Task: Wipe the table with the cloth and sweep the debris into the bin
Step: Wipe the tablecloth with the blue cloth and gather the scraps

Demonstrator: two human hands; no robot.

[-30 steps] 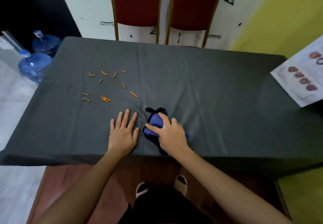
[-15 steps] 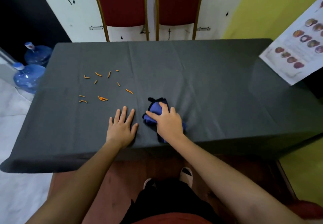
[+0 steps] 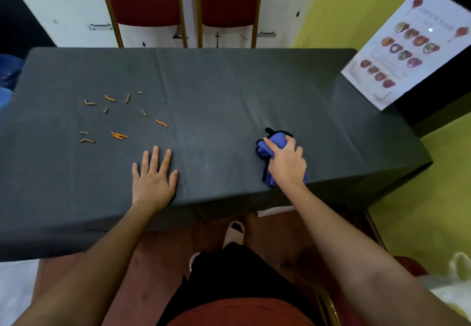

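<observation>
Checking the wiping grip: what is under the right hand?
A bunched blue cloth with black edging, held on the grey table by the right hand, whose fingers curl over it. The cloth's middle and the tabletop beneath are covered and cannot be seen.

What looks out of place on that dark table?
Small orange scraps lie scattered over the left part of the grey tablecloth, well apart from the blue cloth gripped by the right hand. Nothing else stands out.

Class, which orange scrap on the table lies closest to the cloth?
The curved scrap, the rightmost of the scatter; every other lies further left, away from the cloth in the right hand.
</observation>
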